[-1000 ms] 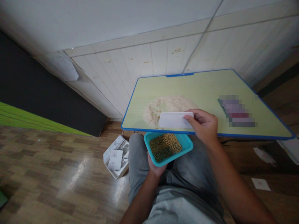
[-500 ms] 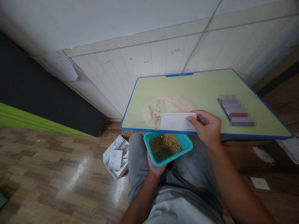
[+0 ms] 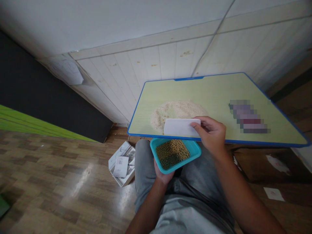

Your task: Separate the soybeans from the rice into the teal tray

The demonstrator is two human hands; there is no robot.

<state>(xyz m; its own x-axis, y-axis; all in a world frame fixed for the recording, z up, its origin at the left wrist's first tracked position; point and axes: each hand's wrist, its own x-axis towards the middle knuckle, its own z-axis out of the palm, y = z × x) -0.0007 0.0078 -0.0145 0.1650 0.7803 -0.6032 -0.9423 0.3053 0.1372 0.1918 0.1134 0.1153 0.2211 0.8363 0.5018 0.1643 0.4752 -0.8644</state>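
My right hand (image 3: 213, 133) pinches a flat white card (image 3: 179, 127) by its right end, thumb on the near face. The card stands on edge near the front of the table. Behind it a pale heap of grain like rice (image 3: 185, 109) is spread out, with a few yellowish beans (image 3: 165, 117) in a thinner patch at its left. Below the table's front edge, my left hand (image 3: 163, 174) holds up a turquoise plastic tub (image 3: 196, 152) from underneath. Dried beans (image 3: 179, 148), yellowish and green, lie in the tub. Most of my left fingers are hidden under it.
The light green table (image 3: 216, 87) has a blue rim and stands against a white panelled wall (image 3: 136, 70). A blurred-out flat object (image 3: 248, 117) lies at its right. An open white box with papers (image 3: 122, 165) sits on the wooden floor (image 3: 60, 175), left of my knees.
My right hand has moved the white card a little to the left along the front of the table. The tub in my left hand has stayed in place.
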